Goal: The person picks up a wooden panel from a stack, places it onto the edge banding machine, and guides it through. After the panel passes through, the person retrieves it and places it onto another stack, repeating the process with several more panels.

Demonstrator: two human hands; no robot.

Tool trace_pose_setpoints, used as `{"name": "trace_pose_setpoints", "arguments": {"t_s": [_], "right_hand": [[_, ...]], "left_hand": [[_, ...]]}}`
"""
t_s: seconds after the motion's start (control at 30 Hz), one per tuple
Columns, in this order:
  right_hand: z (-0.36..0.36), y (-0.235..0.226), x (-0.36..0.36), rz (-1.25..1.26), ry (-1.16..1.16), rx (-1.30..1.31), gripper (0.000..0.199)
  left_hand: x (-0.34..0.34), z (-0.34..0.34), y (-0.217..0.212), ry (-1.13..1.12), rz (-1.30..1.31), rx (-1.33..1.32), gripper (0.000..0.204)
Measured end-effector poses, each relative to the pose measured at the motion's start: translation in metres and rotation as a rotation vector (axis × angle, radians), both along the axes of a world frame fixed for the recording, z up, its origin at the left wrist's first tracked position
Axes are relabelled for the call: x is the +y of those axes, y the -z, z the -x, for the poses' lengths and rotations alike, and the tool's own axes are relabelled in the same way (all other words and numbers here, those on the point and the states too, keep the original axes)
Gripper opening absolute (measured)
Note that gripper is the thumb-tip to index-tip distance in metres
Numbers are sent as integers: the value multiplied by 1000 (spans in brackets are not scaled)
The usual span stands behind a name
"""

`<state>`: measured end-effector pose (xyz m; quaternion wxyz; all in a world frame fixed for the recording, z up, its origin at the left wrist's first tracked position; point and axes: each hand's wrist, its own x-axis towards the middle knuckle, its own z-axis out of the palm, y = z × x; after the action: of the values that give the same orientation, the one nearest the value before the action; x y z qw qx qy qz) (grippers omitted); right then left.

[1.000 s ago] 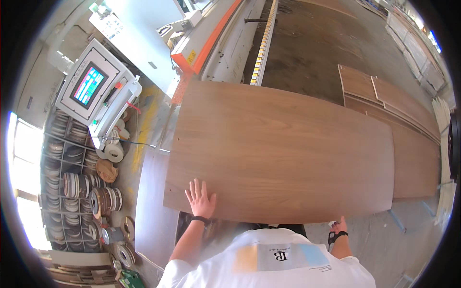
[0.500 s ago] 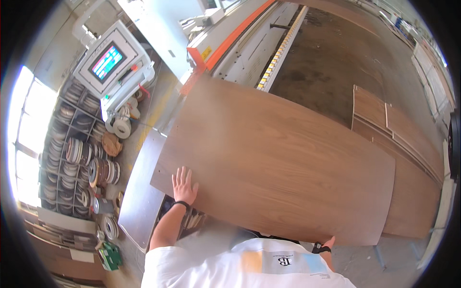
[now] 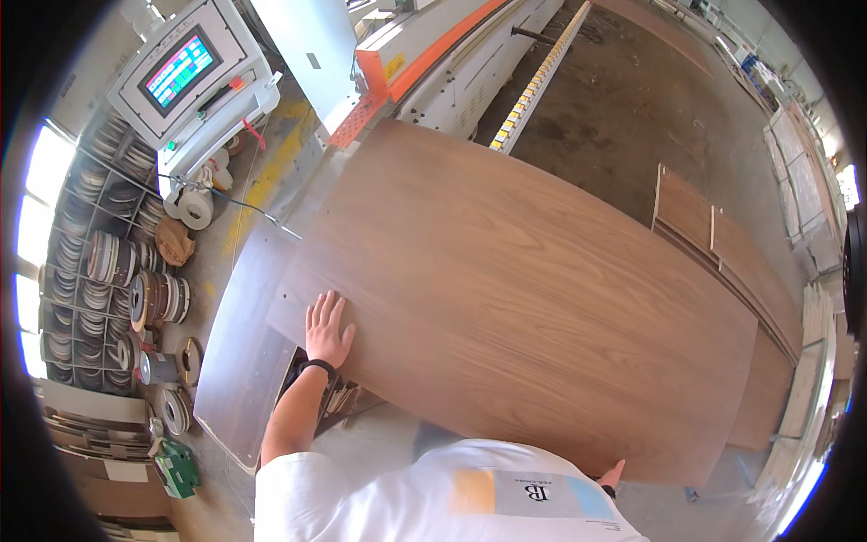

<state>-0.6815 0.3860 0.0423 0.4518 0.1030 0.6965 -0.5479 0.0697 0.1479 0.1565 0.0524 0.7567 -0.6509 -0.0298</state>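
A large brown wood-grain panel [image 3: 506,307] lies flat in front of me, its far left corner close to the orange guard of a machine. My left hand [image 3: 328,332] rests on the panel near its left end, palm down and fingers spread. At the near edge, toward the right end, my right hand [image 3: 614,473] takes hold of the panel; a digit shows at the edge, and the other fingers are hidden beneath. Under the panel's left end is a smooth grey machine table [image 3: 237,361].
A control console [image 3: 185,77] with a lit screen stands at the far left, above shelves of edge-band rolls [image 3: 95,271]. The machine's orange rail [image 3: 433,54] and a roller bar [image 3: 542,81] run away from me. More brown boards [image 3: 695,217] lie to the right.
My view has shifted, so the console and rolls sit farther left. Both hands keep to about the same places on the panel, and less of the right hand shows.
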Motion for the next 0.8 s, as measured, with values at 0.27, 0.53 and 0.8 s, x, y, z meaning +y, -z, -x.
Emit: {"name": "trace_pose_setpoints", "arguments": {"t_s": [0.27, 0.53, 0.8], "right_hand": [[-90, -53, -40, -98, 34, -103, 76], [-113, -21, -28, -18, -248, -13, 76], [-89, -14, -48, -36, -253, -124, 75]], "left_hand": [[-31, -59, 2, -1, 78, 31, 58], [-48, -106, 2, -5, 76, 26, 57], [-67, -107, 1, -8, 40, 63, 58]]}}
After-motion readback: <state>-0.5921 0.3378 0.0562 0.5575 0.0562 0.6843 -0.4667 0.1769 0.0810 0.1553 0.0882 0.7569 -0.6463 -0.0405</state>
